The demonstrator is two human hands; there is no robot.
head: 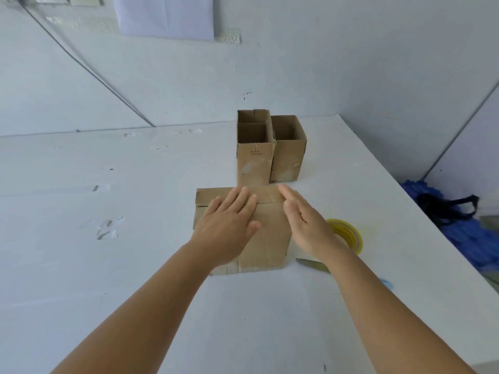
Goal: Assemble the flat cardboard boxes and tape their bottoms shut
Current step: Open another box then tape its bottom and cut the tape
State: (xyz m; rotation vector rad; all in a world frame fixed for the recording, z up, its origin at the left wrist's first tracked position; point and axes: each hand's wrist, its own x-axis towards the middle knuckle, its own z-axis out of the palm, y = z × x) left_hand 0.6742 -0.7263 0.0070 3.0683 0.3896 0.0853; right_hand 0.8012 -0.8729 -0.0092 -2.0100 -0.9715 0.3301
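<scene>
Left hand lies flat and unclenched on the flat box, grasping nothing; right hand hovers edge-on just beside it, empty; tape behind that wrist; risk: box may slide on the table when lifted one-handed.

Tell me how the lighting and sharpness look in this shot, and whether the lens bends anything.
Head view: soft, even light with faint shadows; the left hand and right hand look slightly soft; the wide lens bows the table edge and tilts the walls.
</scene>
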